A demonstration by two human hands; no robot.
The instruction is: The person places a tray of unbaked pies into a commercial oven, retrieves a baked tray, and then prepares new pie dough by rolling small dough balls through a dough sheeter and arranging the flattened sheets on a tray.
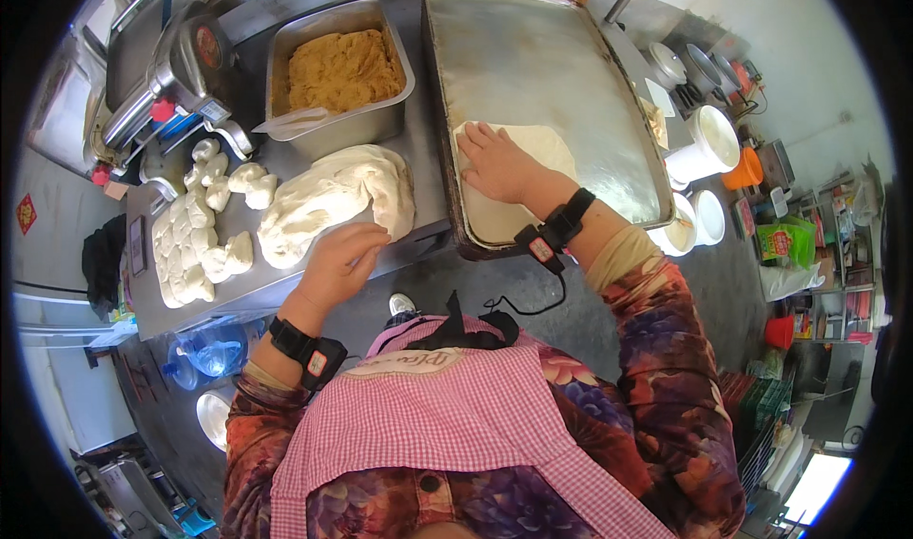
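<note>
My right hand (496, 163) lies flat, fingers spread a little, on a thin pale sheet of dough (544, 142) at the near left corner of a large metal baking tray (552, 59). My left hand (342, 261) hovers at the near edge of a big soft lump of dough (333, 192). Its fingers are curled and pressed together, and I see nothing in them. Left of the lump, several small dough pieces (185, 235) sit close together on the metal table (242, 297).
Behind the dough stands a deep steel pan (404, 83) of brown crumbly filling (342, 68), with a pale scraper-like tool (295, 121) across its near corner. A metal machine (190, 64) stands at the far left. White buckets (709, 144) are right of the tray.
</note>
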